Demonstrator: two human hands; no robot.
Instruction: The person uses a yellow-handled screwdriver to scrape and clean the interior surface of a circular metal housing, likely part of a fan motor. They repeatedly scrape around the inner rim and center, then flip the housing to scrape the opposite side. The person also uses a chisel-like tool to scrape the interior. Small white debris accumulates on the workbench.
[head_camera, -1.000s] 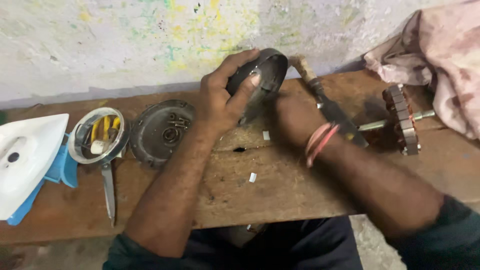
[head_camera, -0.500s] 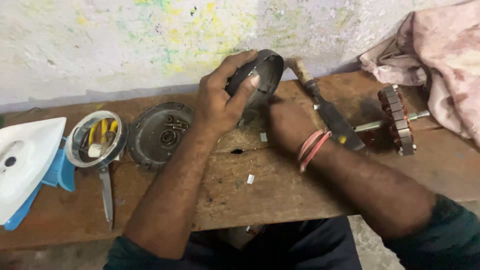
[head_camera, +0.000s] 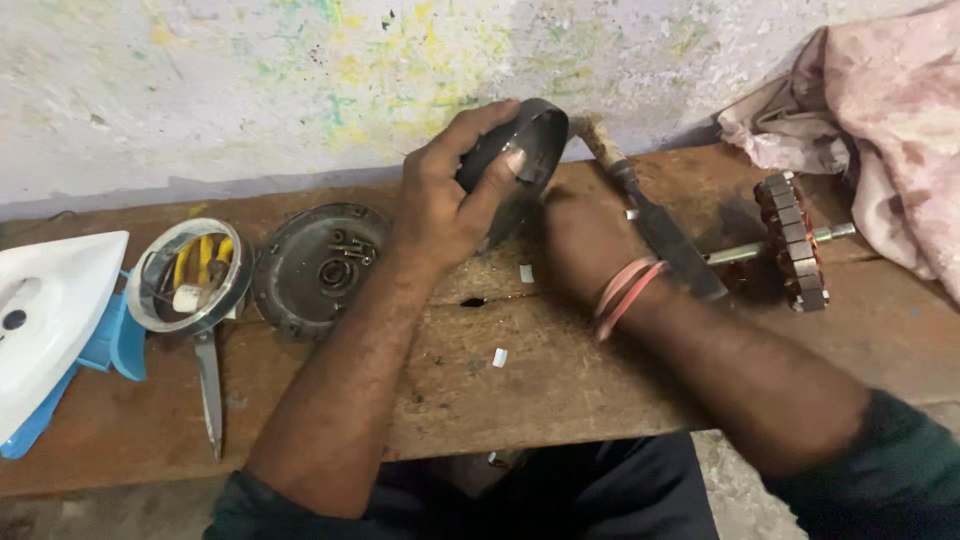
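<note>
My left hand (head_camera: 445, 195) grips a dark round metal motor housing (head_camera: 535, 140), held on its edge on the wooden bench (head_camera: 560, 380) near the wall. My right hand (head_camera: 585, 240) is pressed against the open side of that housing; its fingers are hidden behind it, so what it holds cannot be made out. Pink bands circle my right wrist. A chisel-like tool (head_camera: 650, 215) with a worn wooden handle lies just right of my right hand.
A round dark cover plate (head_camera: 300, 275) with screws in it lies to the left. Beside it sit a shiny ring (head_camera: 150, 290), scissors (head_camera: 208, 385) and a white and blue clothes iron (head_camera: 45, 320). A copper-wound rotor (head_camera: 795, 240) and pinkish cloth (head_camera: 880, 110) lie right.
My right hand has shifted slightly left and closer to the housing. The left hand keeps its grip on the housing. The camera has moved a little.
</note>
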